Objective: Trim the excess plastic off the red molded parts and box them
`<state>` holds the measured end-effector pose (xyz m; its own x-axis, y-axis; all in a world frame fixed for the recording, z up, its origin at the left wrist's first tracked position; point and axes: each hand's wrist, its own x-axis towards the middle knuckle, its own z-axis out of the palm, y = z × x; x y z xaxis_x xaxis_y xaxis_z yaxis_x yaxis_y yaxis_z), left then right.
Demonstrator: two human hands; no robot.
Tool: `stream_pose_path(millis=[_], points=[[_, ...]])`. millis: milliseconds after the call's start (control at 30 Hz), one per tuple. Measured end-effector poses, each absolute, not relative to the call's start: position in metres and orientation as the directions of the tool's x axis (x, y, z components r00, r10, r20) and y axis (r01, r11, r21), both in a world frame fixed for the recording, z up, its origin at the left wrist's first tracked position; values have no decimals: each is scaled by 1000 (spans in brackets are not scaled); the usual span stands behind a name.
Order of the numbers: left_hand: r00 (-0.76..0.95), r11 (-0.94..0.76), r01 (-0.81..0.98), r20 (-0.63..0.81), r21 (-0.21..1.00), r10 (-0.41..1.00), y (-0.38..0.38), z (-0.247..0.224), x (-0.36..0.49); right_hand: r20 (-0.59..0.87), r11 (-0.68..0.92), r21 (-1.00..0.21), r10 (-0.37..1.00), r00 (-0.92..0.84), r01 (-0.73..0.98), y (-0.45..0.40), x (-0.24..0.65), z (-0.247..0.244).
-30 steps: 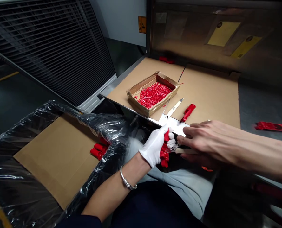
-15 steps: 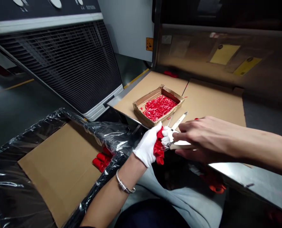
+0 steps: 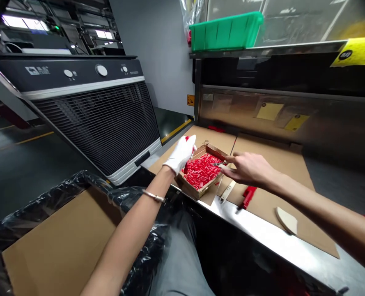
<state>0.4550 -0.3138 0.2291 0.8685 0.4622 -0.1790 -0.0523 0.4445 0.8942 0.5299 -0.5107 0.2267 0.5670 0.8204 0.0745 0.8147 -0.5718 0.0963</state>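
Observation:
My left hand (image 3: 181, 155), in a white glove, is closed around a glossy red plastic part (image 3: 187, 139) above the left side of a shallow cardboard box (image 3: 194, 192). Most of that part is hidden by the glove. Small red plastic offcuts (image 3: 202, 170) cover the bottom of the box. At the box's right edge, my bare right hand (image 3: 251, 168) grips a pair of cutting nippers (image 3: 221, 165) with pale handles; their metal tip points left over the offcuts. In front of this hand lie a cream-coloured blade-shaped tool (image 3: 228, 190) and a red tool (image 3: 247, 197).
A curved cream piece (image 3: 287, 220) lies on the cardboard-covered bench (image 3: 308, 222). To the left stand a black slatted machine (image 3: 99, 127) and a bin lined with black plastic (image 3: 83, 179), with a cardboard sheet (image 3: 59, 242) inside. A green bin (image 3: 227, 32) sits on the shelf above.
Both hands have moved forward from above my lap to the box and are now apart. The view has tilted up, bringing the shelf and green bin into sight.

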Motion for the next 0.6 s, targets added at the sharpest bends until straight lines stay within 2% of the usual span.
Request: stream_pose_path(millis=[67, 133, 233, 400, 600], points=[[909, 492, -135, -90, 860, 407, -325, 224, 429, 203, -493, 3, 852, 482, 870, -528, 509, 231], [943, 602, -171, -47, 780, 329, -341, 218, 400, 316, -340, -74, 883, 346, 937, -545, 483, 237], [952, 726, -132, -116, 675, 282, -367, 209, 363, 388, -177, -23, 906, 172, 984, -562, 447, 242], [956, 822, -80, -191, 564, 223, -386, 195, 341, 358, -183, 82, 923, 143, 980, -569, 419, 235], [959, 814, -83, -177, 575, 223, -390, 194, 335, 370, -187, 114, 920, 133, 976, -566, 412, 233]])
